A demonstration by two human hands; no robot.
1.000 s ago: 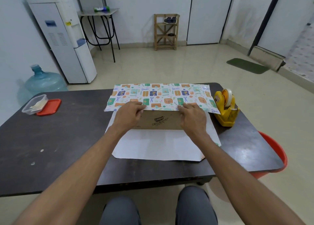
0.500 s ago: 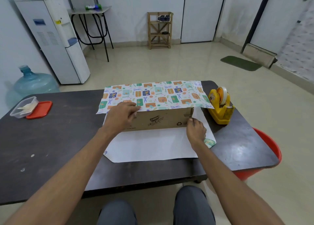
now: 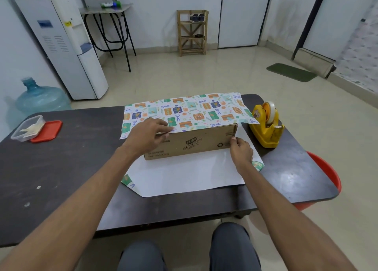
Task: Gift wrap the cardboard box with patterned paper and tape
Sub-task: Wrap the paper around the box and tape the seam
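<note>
Knees (image 3: 143, 256) cut off below, dark table (image 3: 71, 168), box (image 3: 194, 144) mid-table on the paper (image 3: 184, 111)'s white side, my right hand (image 3: 241, 151) pinching its near right corner, my left hand (image 3: 147, 135) pinching paper to its top edge, red tub (image 3: 327, 168) half hidden behind table, tiled floor (image 3: 184, 76), water cooler (image 3: 61, 45).

The brown cardboard box (image 3: 196, 144) lies lengthwise on the patterned paper (image 3: 188, 111), whose far flap covers its top. A yellow tape dispenser (image 3: 266, 127) stands just to the right.

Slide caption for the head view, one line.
Left hand holds patterned paper on the cardboard box; right hand pinches its right corner; tape dispenser alongside.
</note>
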